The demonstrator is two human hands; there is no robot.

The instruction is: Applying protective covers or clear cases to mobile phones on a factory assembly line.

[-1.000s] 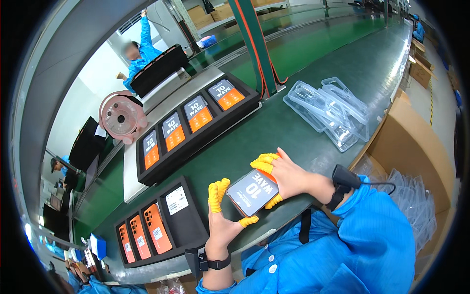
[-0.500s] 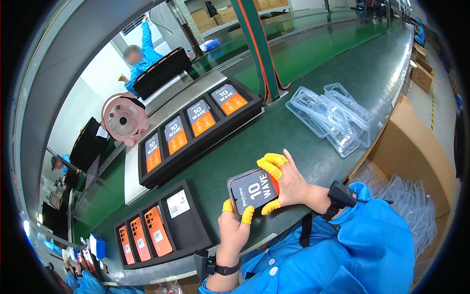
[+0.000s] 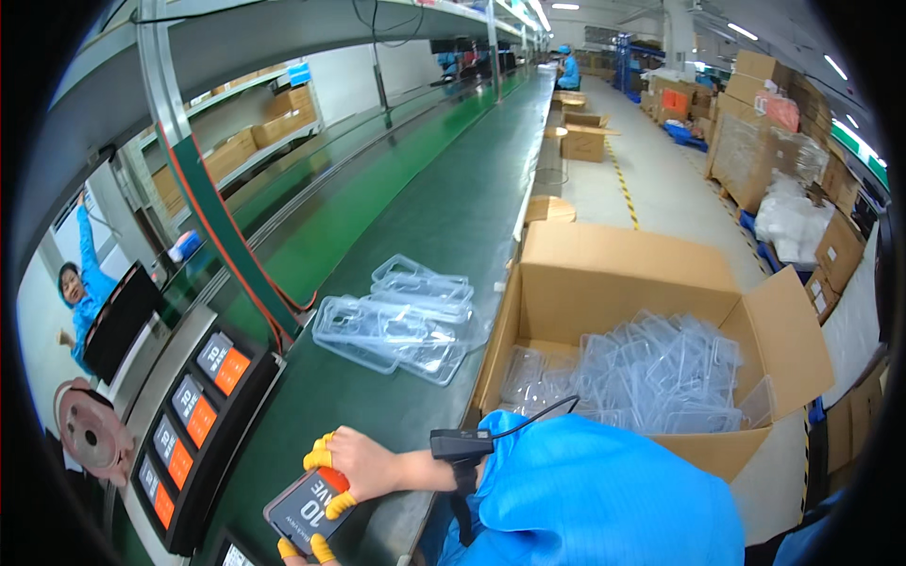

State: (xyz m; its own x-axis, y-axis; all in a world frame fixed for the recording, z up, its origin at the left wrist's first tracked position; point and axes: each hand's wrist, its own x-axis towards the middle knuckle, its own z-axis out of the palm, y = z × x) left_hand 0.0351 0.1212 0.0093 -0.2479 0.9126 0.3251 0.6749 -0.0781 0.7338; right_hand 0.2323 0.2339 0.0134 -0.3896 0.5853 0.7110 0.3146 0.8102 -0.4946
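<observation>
A smartphone (image 3: 300,512), with a dark grey and orange printed front, is held low over the green bench by both my hands. My right hand (image 3: 366,464), with yellow finger cots, grips its far end, fingers along one edge and thumb on the other. At the near end, the yellow-capped fingertips of my left hand (image 3: 310,550) hold its corner and edge; the rest of that hand is cut off by the lower rim. Ahead on the bench lies a loose pile of clear plastic phone cases (image 3: 406,319).
To the left, a black foam tray (image 3: 247,401) holds several similar phones, beside a pink fan (image 3: 92,436). An open cardboard box (image 3: 632,269) full of clear cases stands at my right. A green post (image 3: 222,222) with orange cables rises beyond the tray. A co-worker (image 3: 90,292) stands across.
My view has swung right, bringing the cardboard box and aisle into sight. The tray of orange-backed phones is mostly out of view. Both hands keep hold of the smartphone.
</observation>
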